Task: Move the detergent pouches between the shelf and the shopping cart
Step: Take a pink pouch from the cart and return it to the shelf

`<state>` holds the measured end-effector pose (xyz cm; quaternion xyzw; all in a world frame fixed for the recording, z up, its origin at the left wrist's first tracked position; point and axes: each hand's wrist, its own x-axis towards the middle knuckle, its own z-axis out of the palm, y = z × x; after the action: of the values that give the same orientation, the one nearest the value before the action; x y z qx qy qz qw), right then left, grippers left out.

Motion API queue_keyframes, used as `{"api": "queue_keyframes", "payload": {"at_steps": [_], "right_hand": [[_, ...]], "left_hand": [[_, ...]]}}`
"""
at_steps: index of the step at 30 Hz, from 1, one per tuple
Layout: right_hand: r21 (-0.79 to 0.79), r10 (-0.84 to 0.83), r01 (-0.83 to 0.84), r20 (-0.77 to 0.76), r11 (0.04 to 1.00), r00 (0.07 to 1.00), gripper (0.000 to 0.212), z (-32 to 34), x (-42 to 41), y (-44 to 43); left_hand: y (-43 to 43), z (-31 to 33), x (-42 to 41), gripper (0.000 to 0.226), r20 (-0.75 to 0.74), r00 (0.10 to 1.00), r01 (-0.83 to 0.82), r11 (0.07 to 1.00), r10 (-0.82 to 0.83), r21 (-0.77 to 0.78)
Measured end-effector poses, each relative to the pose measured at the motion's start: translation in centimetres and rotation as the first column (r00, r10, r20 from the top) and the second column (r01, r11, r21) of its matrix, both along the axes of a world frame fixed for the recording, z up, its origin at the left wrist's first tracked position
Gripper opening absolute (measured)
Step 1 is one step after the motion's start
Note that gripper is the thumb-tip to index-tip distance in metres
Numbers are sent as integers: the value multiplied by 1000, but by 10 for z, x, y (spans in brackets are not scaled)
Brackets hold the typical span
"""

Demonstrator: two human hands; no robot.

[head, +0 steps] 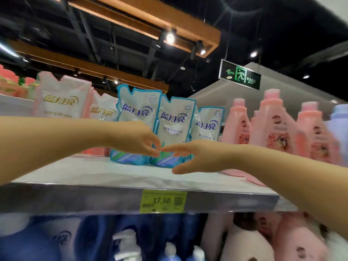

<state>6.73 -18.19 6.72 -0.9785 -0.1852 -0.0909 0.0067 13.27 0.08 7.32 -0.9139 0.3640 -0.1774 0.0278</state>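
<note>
Three blue-edged white detergent pouches stand upright on the top shelf (94,172): a left pouch (138,110), a middle pouch (174,119) and a smaller right pouch (208,125) set further back. My left hand (135,138) reaches in from the left in front of the left pouch, fingers relaxed and pointing right. My right hand (194,157) comes from the right in front of the middle pouch's base, fingers extended. The fingertips of both hands nearly meet. Neither hand holds anything. The shopping cart is out of view.
Pink-edged pouches (62,97) stand left of the blue ones. Pink bottles (275,123) line the shelf at right. A yellow price tag (162,201) reading 17.50 sits on the shelf edge. Blue and pink bottles fill the shelf below. An exit sign (240,75) hangs overhead.
</note>
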Motion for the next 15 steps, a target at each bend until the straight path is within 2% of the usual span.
{"api": "queue_keyframes", "payload": {"at_steps": [7, 11, 15], "right_hand": [[142, -39, 20, 137, 990, 990, 43, -20, -135, -89], [272, -144, 108, 120, 956, 982, 33, -48, -228, -162], [423, -295, 225, 107, 878, 950, 15, -79, -314, -238]], "left_hand": [[-91, -29, -114, 29, 48, 974, 225, 953, -219, -204], [-180, -57, -181, 26, -1, 922, 378, 902, -386, -209], [-277, -82, -249, 23, -35, 823, 549, 810, -566, -206]]}}
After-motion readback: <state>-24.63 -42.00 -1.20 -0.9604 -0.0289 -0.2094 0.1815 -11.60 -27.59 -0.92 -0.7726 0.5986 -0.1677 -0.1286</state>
